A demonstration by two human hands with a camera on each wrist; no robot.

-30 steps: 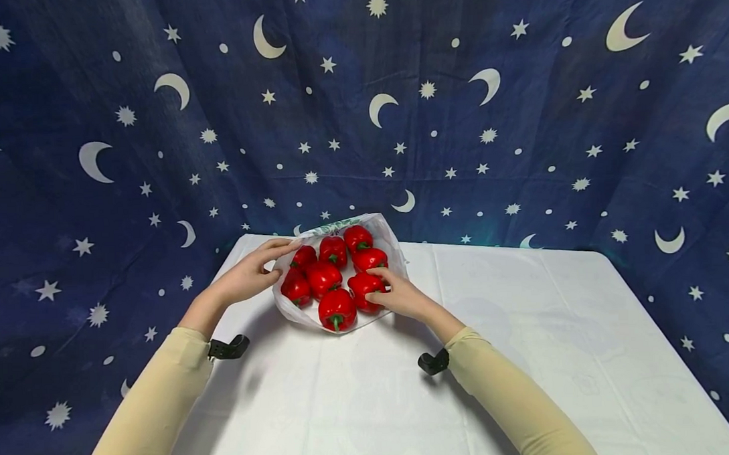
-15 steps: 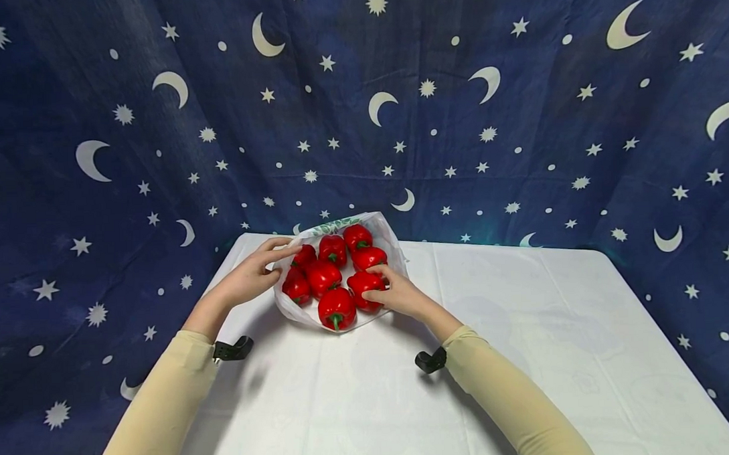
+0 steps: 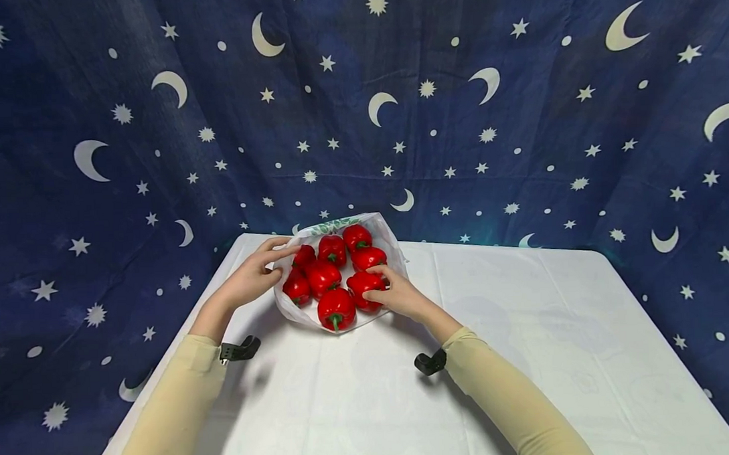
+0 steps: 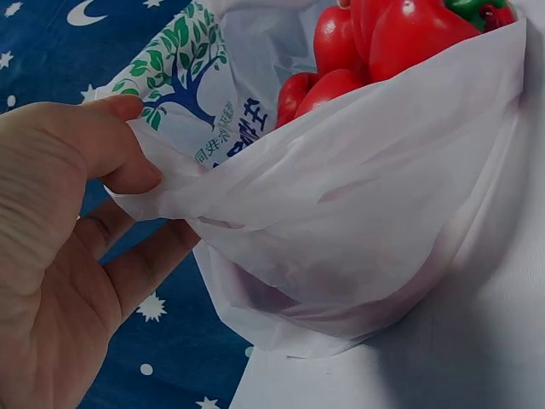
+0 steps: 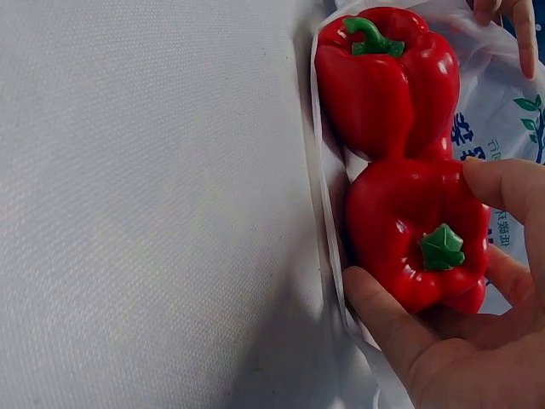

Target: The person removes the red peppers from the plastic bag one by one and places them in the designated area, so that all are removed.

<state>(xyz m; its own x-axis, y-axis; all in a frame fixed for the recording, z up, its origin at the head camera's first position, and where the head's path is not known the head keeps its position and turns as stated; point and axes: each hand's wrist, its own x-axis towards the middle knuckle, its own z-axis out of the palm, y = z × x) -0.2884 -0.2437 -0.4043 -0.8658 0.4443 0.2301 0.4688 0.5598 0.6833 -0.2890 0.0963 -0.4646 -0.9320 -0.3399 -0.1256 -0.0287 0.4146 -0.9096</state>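
Observation:
A white plastic bag (image 3: pixel 294 313) with a green-leaf print lies open-mouthed near the table's back edge. Several red bell peppers (image 3: pixel 323 277) with green stems sit inside it. My left hand (image 3: pixel 250 278) pinches the left rim of the bag; in the left wrist view the thumb presses the plastic (image 4: pixel 341 213) against the fingers behind it. My right hand (image 3: pixel 405 298) reaches into the bag's right side and grips a red bell pepper (image 5: pixel 387 217), thumb and fingers on either side of it, its stem facing the wrist camera. Another bell pepper (image 5: pixel 370 98) lies right beside that one.
A white cloth (image 3: pixel 370 401) covers the table. Behind and at the sides hangs a dark blue curtain (image 3: pixel 336 114) with moons and stars. A black strap-mounted camera (image 3: pixel 241 349) sits on the left wrist, another black camera (image 3: pixel 431 363) on the right.
My left forearm and its wrist camera have swung slightly to the right, with that hand staying at the rim. The right hand has barely moved; the peppers look the same.

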